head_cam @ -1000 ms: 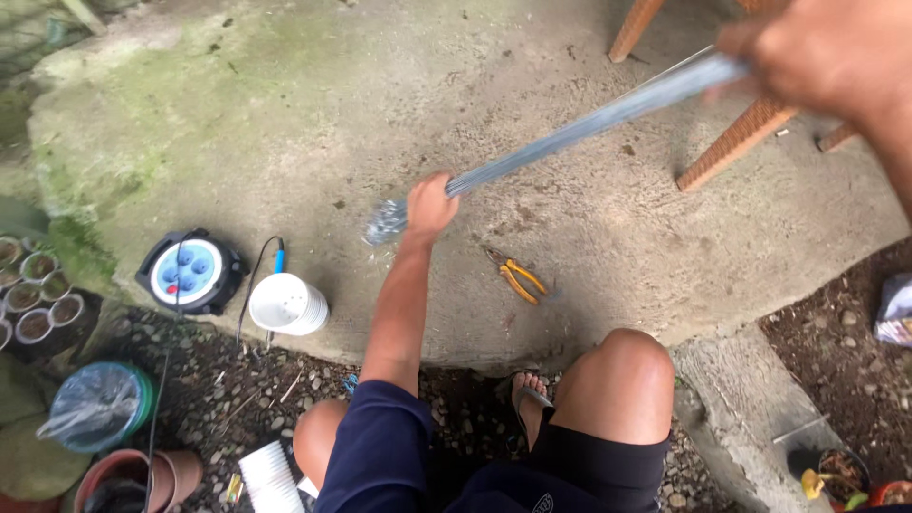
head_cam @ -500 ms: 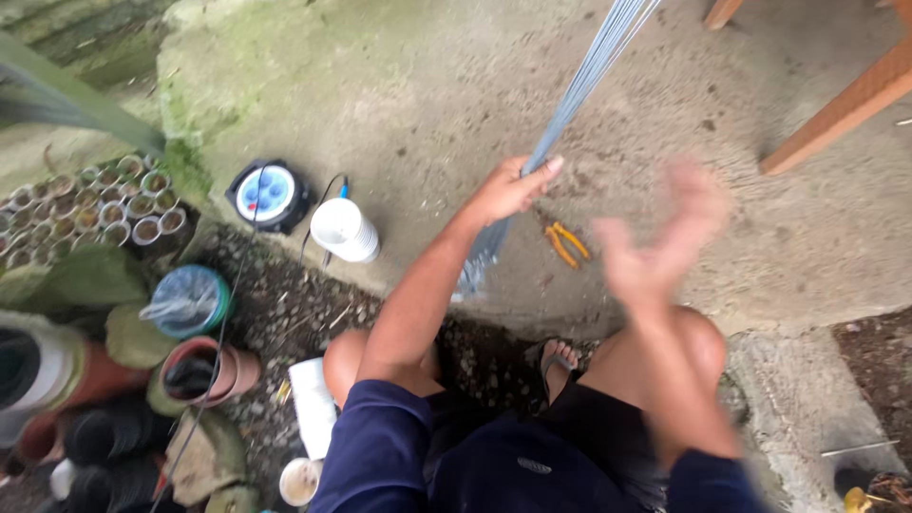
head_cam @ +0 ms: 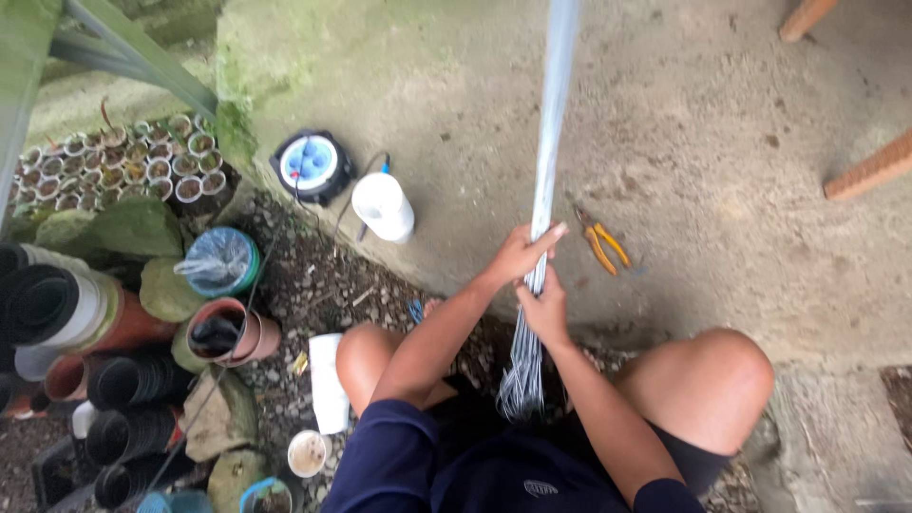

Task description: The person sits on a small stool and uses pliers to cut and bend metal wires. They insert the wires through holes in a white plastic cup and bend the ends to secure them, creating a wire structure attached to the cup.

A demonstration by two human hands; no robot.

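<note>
A long bundle of thin grey metal wires (head_cam: 549, 142) runs almost straight from the top of the view down to my lap, where its ends splay. My left hand (head_cam: 521, 252) is closed around the bundle. My right hand (head_cam: 547, 310) grips the same bundle just below it, the two hands touching. I sit at the edge of a concrete slab (head_cam: 722, 114) with my knees bent. Yellow-handled pliers (head_cam: 600, 242) lie on the concrete just right of my hands.
A round black cord reel with a blue centre (head_cam: 309, 163) and a white jug (head_cam: 383, 206) stand at the slab's left edge. Many small seedling pots (head_cam: 123, 161), a blue bucket (head_cam: 220, 261), clay and black pots (head_cam: 228, 328) crowd the gravel at left. Wooden legs (head_cam: 874, 171) stand at right.
The wire bundle swung from a slant to nearly upright in front of me. My right hand, free and moving before, now grips the bundle under my left hand. The view tilted down and left.
</note>
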